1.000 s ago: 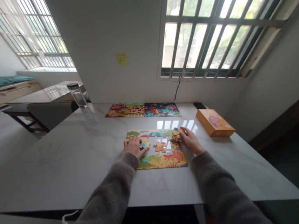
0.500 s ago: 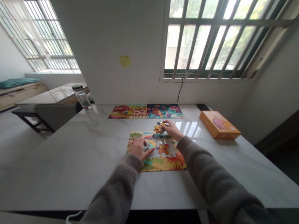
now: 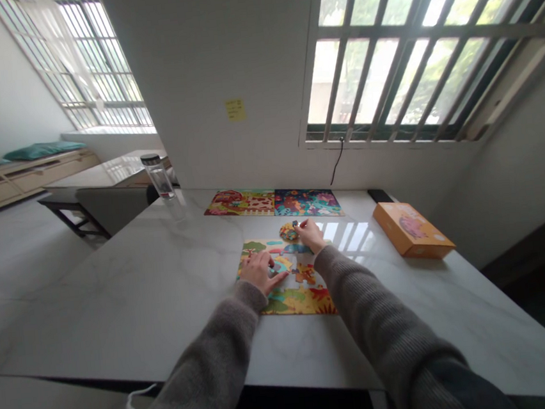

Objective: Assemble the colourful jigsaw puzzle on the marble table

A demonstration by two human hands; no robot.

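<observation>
A partly filled jigsaw puzzle (image 3: 296,302) lies on the table in front of me, with a bare gap near its middle. My left hand (image 3: 260,271) rests on its left side, fingers spread and thumb stretched to the right. Inside the gap sits an orange and yellow puzzle piece (image 3: 305,273). Beyond the puzzle's far edge, my right hand (image 3: 310,234) pinches a small puzzle piece (image 3: 296,224), partly hidden by the fingers. Right beside those fingertips is a yellow, multicoloured cluster of loose pieces (image 3: 287,232); its exact number cannot be made out.
Two picture puzzles, a farm scene (image 3: 241,202) and a dark blue scene (image 3: 308,202), lie side by side near the wall. An orange box (image 3: 413,228) stands at the right, a dark flat object (image 3: 378,197) behind it. A glass bottle (image 3: 159,180) stands at the far left edge.
My right hand has shifted slightly at the far edge of the puzzle, and its fingers now pinch at the right of the loose pieces. The left hand stays on the puzzle. The view has turned slightly left.
</observation>
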